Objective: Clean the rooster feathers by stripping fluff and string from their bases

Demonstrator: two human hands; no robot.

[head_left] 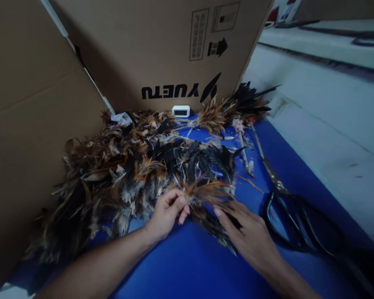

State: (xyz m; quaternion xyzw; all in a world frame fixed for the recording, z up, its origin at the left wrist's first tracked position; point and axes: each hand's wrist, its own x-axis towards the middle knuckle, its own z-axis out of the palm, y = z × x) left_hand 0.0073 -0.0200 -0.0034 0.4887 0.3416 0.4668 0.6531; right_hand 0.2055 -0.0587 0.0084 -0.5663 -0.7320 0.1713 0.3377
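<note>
Blue cloth covers the bench (190,257). A small bunch of brown feathers (202,192) is pinched by the left hand (166,214); the right hand (252,236), fingers spread, is pressed on it. Most feathers are left unsorted in the big pile (127,166). Black scissors (286,207) are lying beside.

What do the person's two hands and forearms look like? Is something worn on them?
The left hand and the right hand are bare: no gloves, rings, watch or bracelet show. Both forearms are uncovered as far as the picture's lower edge, with no sleeve in view. The fingernails are short and unpainted.
</note>
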